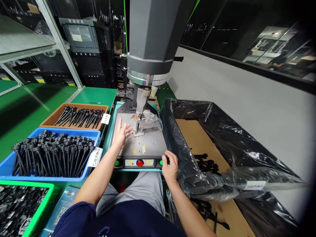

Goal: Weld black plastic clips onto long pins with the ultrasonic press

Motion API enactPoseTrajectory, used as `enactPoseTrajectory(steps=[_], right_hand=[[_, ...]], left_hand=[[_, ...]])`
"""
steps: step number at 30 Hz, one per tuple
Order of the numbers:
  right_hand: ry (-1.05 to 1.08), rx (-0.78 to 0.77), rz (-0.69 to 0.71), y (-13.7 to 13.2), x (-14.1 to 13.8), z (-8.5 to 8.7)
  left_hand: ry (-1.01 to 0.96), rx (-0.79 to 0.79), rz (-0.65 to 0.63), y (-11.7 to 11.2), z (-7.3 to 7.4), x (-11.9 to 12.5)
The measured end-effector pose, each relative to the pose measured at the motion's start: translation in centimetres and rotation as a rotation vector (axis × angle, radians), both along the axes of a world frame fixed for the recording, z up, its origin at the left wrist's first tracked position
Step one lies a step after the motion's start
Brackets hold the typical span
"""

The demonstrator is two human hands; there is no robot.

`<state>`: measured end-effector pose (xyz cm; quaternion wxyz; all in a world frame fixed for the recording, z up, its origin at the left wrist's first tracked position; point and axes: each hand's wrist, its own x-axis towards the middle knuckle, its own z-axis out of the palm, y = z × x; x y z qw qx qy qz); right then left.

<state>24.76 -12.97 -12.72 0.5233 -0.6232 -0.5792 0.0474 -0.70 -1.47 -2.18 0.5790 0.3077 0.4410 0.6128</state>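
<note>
My left hand is raised over the left part of the grey metal plate, fingers spread and nothing in them. Just right of its fingertips stands a small metal fixture, with a small black part at its top. The metal tool head of a large grey machine comes down right above that part. My right hand rests at the right end of the front panel, fingers apart, by a green button. A red button sits mid-panel.
On the left, an orange tray and a blue tray hold black ribbed rods. A green bin of small black parts stands nearer. To the right is a box lined with black plastic, with black parts on cardboard inside.
</note>
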Motion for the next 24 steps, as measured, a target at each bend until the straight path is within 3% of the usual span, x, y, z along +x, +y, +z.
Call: enactPoseTrajectory(steps=[3, 8, 14, 19, 24], right_hand=[[0.033, 0.041, 0.212, 1.9, -2.7, 3.5], [0.087, 0.041, 0.408, 7.9, -7.4, 8.2], [0.022, 0.012, 0.297, 14.3, -10.5, 10.9], [-0.051, -0.051, 0.148, 16.2, -10.9, 12.2], [-0.076, -0.108, 0.188, 17.6, -10.7, 13.3]], left_hand=[[-0.088, -0.029, -0.049, 1.5, 0.5, -0.1], [-0.156, -0.007, 0.047, 3.1, 1.8, 0.7], [-0.115, 0.117, 0.150, 3.7, 3.7, 1.7], [-0.064, 0.194, 0.163, 3.8, 4.0, 1.9], [-0.061, 0.209, 0.161, 4.0, 3.9, 2.1]])
